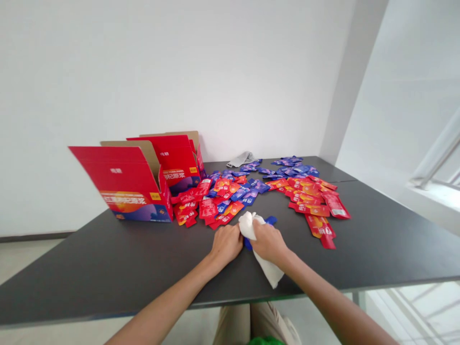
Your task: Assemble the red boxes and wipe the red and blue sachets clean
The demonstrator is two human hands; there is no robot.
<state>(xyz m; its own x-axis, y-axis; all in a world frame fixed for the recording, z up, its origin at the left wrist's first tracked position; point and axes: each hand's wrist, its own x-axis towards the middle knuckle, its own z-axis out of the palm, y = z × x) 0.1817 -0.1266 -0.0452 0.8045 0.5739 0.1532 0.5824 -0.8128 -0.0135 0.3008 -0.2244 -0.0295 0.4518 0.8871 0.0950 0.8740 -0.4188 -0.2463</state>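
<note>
My left hand [226, 244] and my right hand [268, 242] press together on a crumpled white cloth [268, 263] near the table's front edge. Both hands seem to grip it, its end hanging toward me. A blue sachet [271, 220] pokes out from under the cloth on the far side, and more blue [247, 244] shows between my hands, probably the same sachet. Just beyond my fingers lies a loose spread of red sachets [219, 208]. More red sachets [311, 201] lie to the right, with blue sachets [293, 167] behind them.
An open red cardboard carton [125, 182] and a second one [176, 163] stand at the left of the dark table [108, 258]. A grey cloth [242, 159] lies against the white wall. A seam crosses the tabletop at right, beside a window.
</note>
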